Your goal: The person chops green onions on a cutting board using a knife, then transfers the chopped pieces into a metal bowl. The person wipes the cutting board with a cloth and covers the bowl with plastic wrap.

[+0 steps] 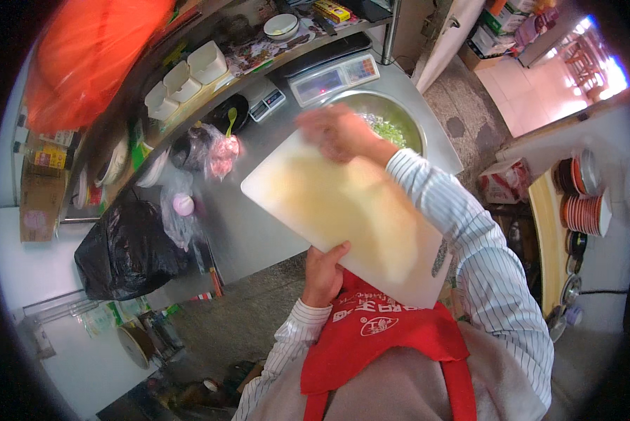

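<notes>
My left hand (324, 276) grips the near edge of a white plastic cutting board (341, 205), thumb on its upper face. The board is tilted and held off the steel counter, with yellowish stains on its face. My right hand (338, 131) is blurred by motion above the board's far edge; whether it holds anything is not clear. Just beyond it sits a large stainless steel bowl (419, 123), partly hidden by my right hand and forearm. Chopped green and whitish pieces (388, 131) lie in the bowl.
Behind the bowl stands a digital price scale (333, 79), with a small kitchen scale (267, 102) beside it. Pink minced meat (224, 155) in a plastic bag and a black plastic bag (130, 252) lie leftward. A shelf with white containers (183, 79) overhangs the steel counter (251, 231).
</notes>
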Demonstrator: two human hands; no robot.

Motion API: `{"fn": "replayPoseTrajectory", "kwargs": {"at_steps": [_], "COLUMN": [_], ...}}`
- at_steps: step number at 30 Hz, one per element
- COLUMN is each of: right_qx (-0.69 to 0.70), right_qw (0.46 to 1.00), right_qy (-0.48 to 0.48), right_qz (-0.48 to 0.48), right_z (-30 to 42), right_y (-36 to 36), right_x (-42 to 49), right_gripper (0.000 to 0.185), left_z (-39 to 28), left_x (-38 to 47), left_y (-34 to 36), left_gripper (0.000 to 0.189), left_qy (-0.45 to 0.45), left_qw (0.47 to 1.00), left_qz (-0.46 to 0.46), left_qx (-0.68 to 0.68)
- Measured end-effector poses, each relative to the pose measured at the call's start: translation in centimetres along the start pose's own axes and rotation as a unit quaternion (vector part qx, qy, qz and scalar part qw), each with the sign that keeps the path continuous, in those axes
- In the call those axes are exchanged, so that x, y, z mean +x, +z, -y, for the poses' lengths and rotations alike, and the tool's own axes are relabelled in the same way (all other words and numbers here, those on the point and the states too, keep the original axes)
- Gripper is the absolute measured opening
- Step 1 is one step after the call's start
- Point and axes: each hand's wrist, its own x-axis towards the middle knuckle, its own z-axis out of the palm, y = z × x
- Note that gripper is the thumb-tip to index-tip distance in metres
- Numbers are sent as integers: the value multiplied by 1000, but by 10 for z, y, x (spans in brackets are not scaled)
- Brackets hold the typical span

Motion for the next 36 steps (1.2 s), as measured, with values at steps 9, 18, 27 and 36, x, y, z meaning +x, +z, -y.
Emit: {"fn": "replayPoseTrajectory", "kwargs": {"at_steps": [9,18,27,36], "right_qx": [42,-11,-89,13], "right_qw": [986,988,987,988], "right_qy": [132,-136,131,-113], "right_qz": [-91,72,-4,109], "right_z": [17,127,-15,149], "right_y": [-77,3,-49,-18], "right_x": [-19,-77,-67,-74], "right_gripper": [41,57,45,40], "left_z": [-7,-25,-38,-54], "left_x": [0,5,-11,-17], "left_y": [-14,-22,-61,-93], "left_gripper": [52,56,66,65], "left_qy": [47,72,133,141], "left_qw": [999,996,988,985], "left_qz": [-19,-45,-75,-88], "left_qx": [-10,-26,-23,-55]}}
